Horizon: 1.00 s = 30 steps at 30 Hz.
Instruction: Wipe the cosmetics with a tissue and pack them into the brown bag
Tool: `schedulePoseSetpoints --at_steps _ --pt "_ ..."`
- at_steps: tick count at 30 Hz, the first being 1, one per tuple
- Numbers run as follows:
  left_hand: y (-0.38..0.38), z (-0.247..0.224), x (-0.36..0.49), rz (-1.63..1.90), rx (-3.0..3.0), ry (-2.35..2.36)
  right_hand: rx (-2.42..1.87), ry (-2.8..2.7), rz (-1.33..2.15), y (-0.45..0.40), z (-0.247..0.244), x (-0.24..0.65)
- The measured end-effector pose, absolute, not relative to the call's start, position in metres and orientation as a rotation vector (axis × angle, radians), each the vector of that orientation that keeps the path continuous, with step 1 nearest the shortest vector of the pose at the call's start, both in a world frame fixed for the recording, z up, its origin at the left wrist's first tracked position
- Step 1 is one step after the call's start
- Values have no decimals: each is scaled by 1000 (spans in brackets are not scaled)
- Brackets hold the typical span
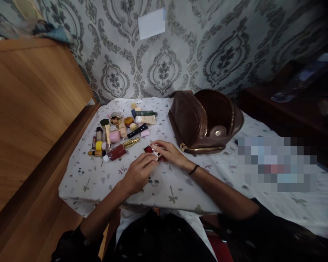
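Observation:
My left hand [142, 169] is closed, thumb and fingers pinched around a small white piece [154, 155] whose kind I cannot make out. My right hand [169, 151] meets it from the right, its fingers curled over a small dark red cosmetic item [148, 149], mostly hidden by the fingers. Left of the hands lie a dark red bottle with a white cap [116, 153] and a gold-coloured tube [131, 142]. A black tube [137, 130] is just beyond them.
Several cosmetics, including a pink jar [115, 137] and a cream tube [147, 119], cluster on the patterned white cloth [98, 182]. An unzipped brown leather bag [187, 118] stands at back right. A wooden cabinet [35, 83] borders the left; wallpaper rises behind.

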<state>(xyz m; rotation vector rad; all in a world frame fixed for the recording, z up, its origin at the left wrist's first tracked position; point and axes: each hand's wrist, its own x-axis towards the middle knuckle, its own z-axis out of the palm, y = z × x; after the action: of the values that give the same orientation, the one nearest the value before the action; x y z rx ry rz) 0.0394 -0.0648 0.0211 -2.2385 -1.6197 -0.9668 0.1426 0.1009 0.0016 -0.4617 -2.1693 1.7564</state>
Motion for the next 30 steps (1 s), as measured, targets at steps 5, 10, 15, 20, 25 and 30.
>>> schedulePoseSetpoints --at_steps 5,10,15,20,25,30 --pt "-70 18 31 -1019 -2141 -1724 -454 -2152 1930 106 1 143" --pt "-70 13 20 -1172 -2019 -1845 -408 -2096 2008 111 -3 144" --pt "-67 11 12 -1310 -1949 -1943 -412 -2103 1969 110 -7 143" --pt "-64 13 7 -1414 -1889 -2048 -387 -2126 1791 106 -7 143" --pt "-60 15 7 -1434 -1873 -2054 -317 -2092 1778 103 -7 143" --pt "-59 20 13 -1365 -1966 -1957 -340 -2126 1779 103 -7 143"
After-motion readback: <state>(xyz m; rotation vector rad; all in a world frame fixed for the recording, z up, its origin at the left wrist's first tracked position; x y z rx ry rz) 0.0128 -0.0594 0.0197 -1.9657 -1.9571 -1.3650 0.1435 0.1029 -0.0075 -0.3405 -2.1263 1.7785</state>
